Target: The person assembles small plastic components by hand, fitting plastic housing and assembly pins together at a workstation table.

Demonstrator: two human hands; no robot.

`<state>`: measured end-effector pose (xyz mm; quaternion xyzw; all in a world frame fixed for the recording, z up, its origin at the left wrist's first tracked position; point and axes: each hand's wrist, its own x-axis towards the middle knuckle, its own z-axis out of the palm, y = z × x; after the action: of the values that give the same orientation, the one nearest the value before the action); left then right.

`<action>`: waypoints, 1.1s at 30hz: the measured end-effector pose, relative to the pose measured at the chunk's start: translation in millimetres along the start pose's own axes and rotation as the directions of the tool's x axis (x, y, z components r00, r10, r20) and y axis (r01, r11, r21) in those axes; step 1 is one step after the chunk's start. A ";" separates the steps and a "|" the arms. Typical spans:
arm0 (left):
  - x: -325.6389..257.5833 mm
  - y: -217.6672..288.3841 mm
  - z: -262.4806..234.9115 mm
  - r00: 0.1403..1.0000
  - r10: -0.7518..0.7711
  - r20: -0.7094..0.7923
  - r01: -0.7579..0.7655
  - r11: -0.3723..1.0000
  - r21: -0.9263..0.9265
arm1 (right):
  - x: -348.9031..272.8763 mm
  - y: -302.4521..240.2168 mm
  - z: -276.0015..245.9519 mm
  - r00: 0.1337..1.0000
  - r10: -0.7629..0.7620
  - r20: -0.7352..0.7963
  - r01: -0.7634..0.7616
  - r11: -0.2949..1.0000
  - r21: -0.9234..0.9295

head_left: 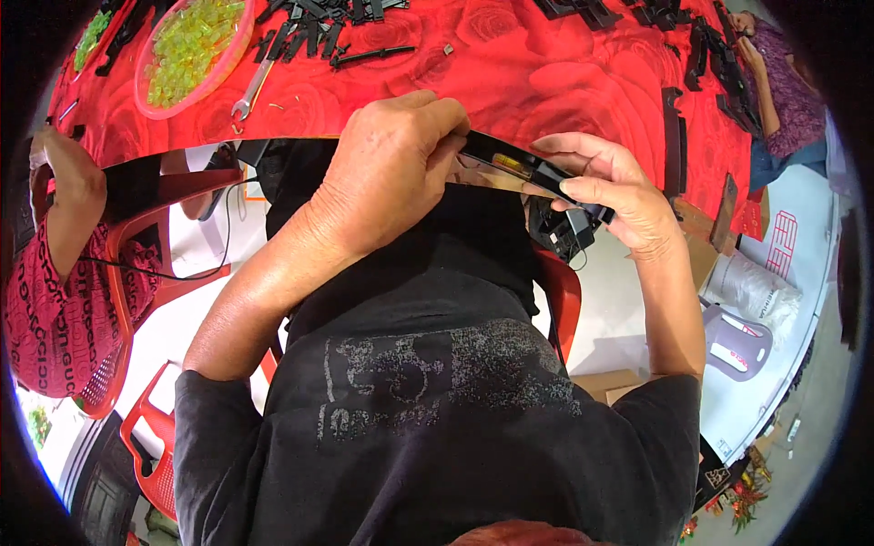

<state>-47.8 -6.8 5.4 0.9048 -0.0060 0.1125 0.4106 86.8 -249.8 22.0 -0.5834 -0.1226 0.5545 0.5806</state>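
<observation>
Just off the table's near edge, a long black plastic strip [492,149] with a small yellow translucent piece [512,165] set in it spans my two hands. My left hand [387,150] is closed at the strip's left end, thumb and fingers pinched together; its fingertips partly hide what lies between them. Around the right end, my right hand [619,187] grips the strip between thumb and fingers, with the other fingers curled behind it.
On the red rose-patterned tablecloth [510,77] stand a pink-rimmed bowl [139,86] of yellow-green translucent pieces, a wrench [250,96] and several black plastic parts [332,23]. Long black strips [674,141] lie at right. Other people sit at left and far right, near red plastic chairs [150,437].
</observation>
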 end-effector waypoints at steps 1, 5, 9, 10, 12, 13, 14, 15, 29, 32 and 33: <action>0.6 1.5 -0.2 1.000 -0.001 -0.002 0.001 1.000 -0.006 | -0.5 -0.1 0.2 1.000 -0.022 -0.007 0.022 0.999 -0.033; 3.7 7.7 -1.8 0.999 -0.031 0.018 0.033 0.987 -0.156 | -4.2 -4.6 5.2 0.999 0.032 -0.030 -0.033 0.998 -0.049; 5.8 9.2 -3.8 0.997 -0.066 0.034 0.072 0.976 -0.204 | -8.1 -5.4 9.9 0.997 0.021 -0.071 -0.026 0.997 -0.076; 6.2 10.2 -3.5 0.997 -0.065 0.036 0.071 0.975 -0.208 | -8.4 -5.0 10.9 0.996 0.019 -0.090 -0.028 0.995 -0.098; 5.8 13.2 -3.2 0.992 -0.109 0.067 0.123 0.960 -0.250 | -8.0 -3.0 13.7 0.993 -0.014 -0.117 -0.001 0.992 -0.129; 5.1 14.8 -1.6 0.992 -0.110 0.065 0.123 0.960 -0.252 | -7.6 -2.9 15.0 0.989 -0.050 -0.138 0.028 0.987 -0.161; 4.6 16.8 1.7 0.990 -0.113 0.088 0.133 0.952 -0.276 | -7.5 -4.0 16.0 0.989 -0.049 -0.138 0.026 0.986 -0.163; 4.8 18.2 5.7 0.987 -0.113 0.113 0.142 0.943 -0.299 | -7.6 -5.3 16.5 0.990 -0.017 -0.140 -0.004 0.989 -0.147; 6.2 21.0 23.6 0.999 -0.034 0.040 0.043 0.966 -0.254 | -8.3 -5.7 22.2 0.984 -0.037 -0.175 0.006 0.985 -0.174; 5.6 21.1 23.7 0.999 -0.033 0.027 0.039 0.972 -0.230 | -7.3 -7.3 23.9 0.984 -0.055 -0.169 0.018 0.976 -0.217; 6.2 20.5 24.6 0.999 -0.031 0.028 0.037 0.972 -0.231 | -7.5 -7.1 23.0 0.985 -0.050 -0.167 0.012 0.975 -0.222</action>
<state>-38.9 -38.2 6.2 0.8520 -0.0086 0.0928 0.5152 69.5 -241.1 38.2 -0.6878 -0.1418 0.4761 0.5293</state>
